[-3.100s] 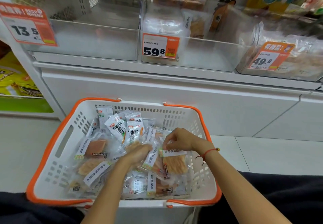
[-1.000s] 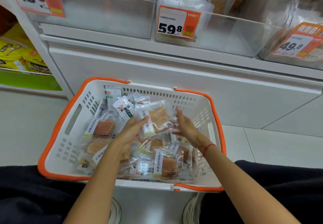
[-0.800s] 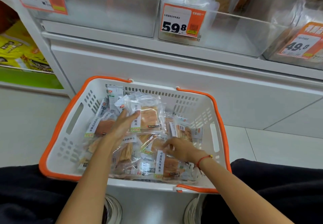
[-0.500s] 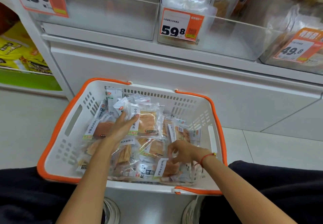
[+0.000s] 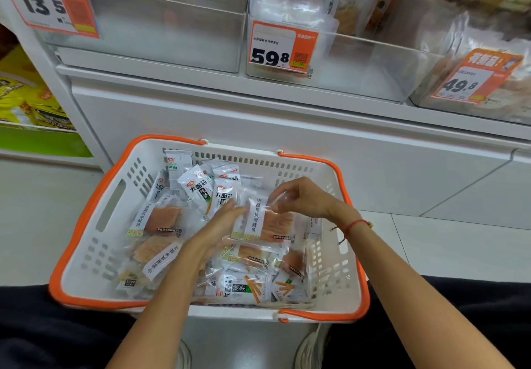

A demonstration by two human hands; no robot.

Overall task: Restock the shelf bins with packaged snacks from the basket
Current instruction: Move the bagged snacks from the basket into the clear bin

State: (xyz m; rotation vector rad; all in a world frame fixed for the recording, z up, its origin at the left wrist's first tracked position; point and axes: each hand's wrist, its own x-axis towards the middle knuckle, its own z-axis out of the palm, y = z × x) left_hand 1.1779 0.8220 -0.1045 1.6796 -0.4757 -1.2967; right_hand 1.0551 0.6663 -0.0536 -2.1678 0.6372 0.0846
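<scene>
Basket: a white basket (image 5: pixel 86 253) with an orange rim is set on the floor below the shelf, between the person's knees, and is well filled with snack packets.
Held packet: a clear packet (image 5: pixel 267 222) with a white label strip is lifted just above the heap, right of the basket's centre.
Right hand: the right hand (image 5: pixel 301 199) is curled, and the packet's upper right corner is pinched between thumb and fingers.
Left hand: the left hand (image 5: pixel 221 225) is laid against the packet's left edge, fingers nearly straight; whether anything is held beneath it cannot be told.
Target bin: a clear shelf bin (image 5: pixel 359 63) tagged 59.8 stands at the shelf's front edge, above the basket's far rim, mostly bare at the front.
Step judged: one packet is being gathered for the lift to the bin.
Risk: the corner pinch is slight and the film looks slick, so the packet could slip back into the heap.
Risk: similar packets lie mixed, so the wrong bin could be stocked.
</scene>
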